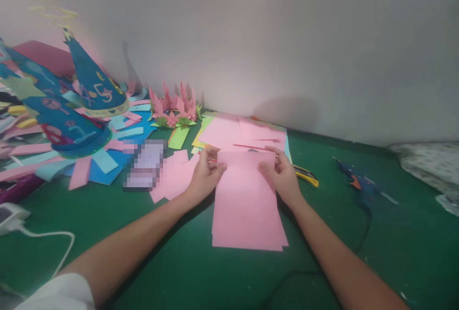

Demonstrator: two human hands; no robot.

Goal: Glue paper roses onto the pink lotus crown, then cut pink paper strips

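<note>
Two or more sheets of pink paper (pixel 247 205) lie stacked slightly out of line in front of me, their far end raised between my hands. My left hand (pixel 209 171) pinches the far left corner, thumb on top. The far right corner is held by my right hand (pixel 281 172) in the same way. Just beyond my fingers rests a pile of pink paper (pixel 222 131) with coloured sheets beneath it. Loose pink pieces (pixel 175 174) lie beside my left hand, and a yellow utility knife (pixel 306 176) lies right of my right hand.
A blurred-out phone (pixel 146 164) lies at left. Behind it stand a pink paper crown (pixel 175 107) and blue cone hats (pixel 93 76) among paper strips. A blue glue gun (pixel 358 181) with a trailing cord lies on the green table (pixel 161 262) at right. A white plug (pixel 12 217) sits far left.
</note>
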